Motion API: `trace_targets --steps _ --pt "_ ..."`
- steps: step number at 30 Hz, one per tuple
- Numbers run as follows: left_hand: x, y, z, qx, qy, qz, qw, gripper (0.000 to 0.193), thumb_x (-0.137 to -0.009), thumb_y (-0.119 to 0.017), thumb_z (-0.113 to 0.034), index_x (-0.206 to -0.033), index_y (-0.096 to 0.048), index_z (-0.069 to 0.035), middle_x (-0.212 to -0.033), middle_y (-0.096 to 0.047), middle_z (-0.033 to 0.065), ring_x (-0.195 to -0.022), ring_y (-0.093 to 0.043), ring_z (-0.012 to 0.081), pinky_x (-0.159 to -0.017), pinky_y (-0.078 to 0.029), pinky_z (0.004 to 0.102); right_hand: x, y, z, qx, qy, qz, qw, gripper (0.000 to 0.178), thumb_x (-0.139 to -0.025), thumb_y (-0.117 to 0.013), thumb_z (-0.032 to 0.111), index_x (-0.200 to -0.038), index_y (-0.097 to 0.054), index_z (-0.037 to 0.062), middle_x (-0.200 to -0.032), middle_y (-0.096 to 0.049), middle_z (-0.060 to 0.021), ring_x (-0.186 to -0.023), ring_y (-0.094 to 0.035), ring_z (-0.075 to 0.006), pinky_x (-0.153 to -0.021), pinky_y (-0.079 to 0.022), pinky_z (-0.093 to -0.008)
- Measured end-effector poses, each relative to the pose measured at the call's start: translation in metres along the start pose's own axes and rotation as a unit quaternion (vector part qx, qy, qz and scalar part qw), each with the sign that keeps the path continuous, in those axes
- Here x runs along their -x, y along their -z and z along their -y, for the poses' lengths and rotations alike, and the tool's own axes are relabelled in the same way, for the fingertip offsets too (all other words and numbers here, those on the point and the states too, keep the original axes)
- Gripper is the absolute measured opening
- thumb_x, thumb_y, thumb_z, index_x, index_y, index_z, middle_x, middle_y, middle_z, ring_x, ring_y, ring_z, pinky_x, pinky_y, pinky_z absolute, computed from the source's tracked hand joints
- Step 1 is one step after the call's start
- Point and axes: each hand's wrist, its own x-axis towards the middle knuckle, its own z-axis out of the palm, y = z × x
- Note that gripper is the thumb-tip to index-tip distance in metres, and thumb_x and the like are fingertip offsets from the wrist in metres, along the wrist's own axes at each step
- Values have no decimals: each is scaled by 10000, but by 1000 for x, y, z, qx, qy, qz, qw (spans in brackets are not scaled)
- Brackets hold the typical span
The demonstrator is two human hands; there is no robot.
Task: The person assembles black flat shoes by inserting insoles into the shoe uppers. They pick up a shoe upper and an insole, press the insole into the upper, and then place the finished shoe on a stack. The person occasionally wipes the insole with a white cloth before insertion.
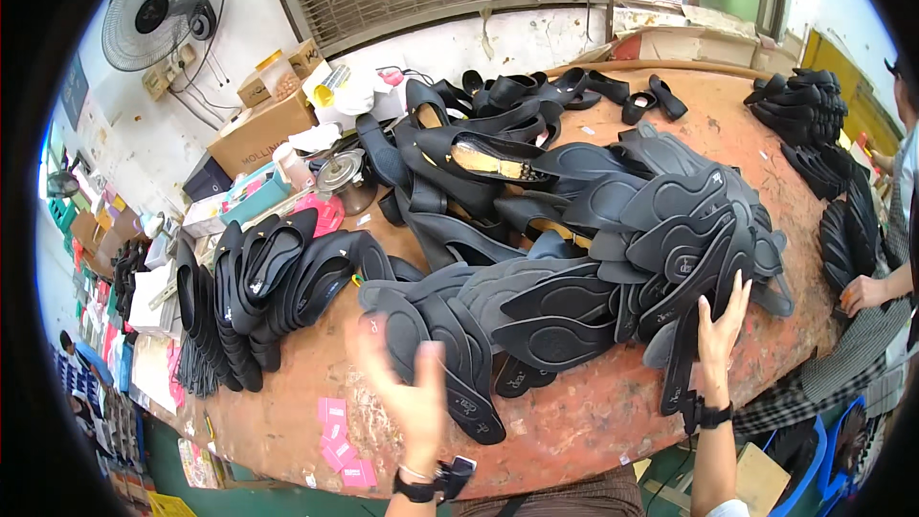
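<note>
A big heap of dark grey shoe insoles (560, 302) lies across the middle of the table, overlapping in fanned layers. My left hand (410, 407), smeared by motion, is raised near the heap's front left end, its thumb and fingers apart and nothing visible in it. At the right end, my right hand (722, 335) has its fingers stretched along the edge of the insoles, apparently touching them. One long insole (680, 364) hangs down beside that hand. Behind the heap are loose black shoes (469, 201), some with tan linings. Black shoes (244, 302) stand nested in rows on the left.
Several pink cards (335, 433) lie near the front edge. A metal pot (347, 180), a teal box (257, 193) and a cardboard box (254, 139) stand at the back left. On the right are stacked black shoes (799, 103) and another person's hand (863, 295).
</note>
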Motion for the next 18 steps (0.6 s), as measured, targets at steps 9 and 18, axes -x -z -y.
trace_targets --steps 9,18 --pt "22 17 106 411 400 101 813 675 -915 -696 -268 -1449 -366 -22 -1448 -472 126 -1308 -468 331 -1105 -364 486 74 -32 152 3 358 356 863 1107 -620 -873 210 -1546 -271 142 -1590 -151 -270 -1462 -170 -477 -1174 -160 -594" --pt "6 -6 82 617 425 175 639 505 -923 -658 -175 -1355 -482 21 -1331 -579 182 -1196 -581 348 -1038 -467 502 72 -58 146 -89 355 213 906 859 -623 -649 -89 -1438 -452 95 -1561 -276 -241 -1456 -215 -469 -1170 -204 -598"
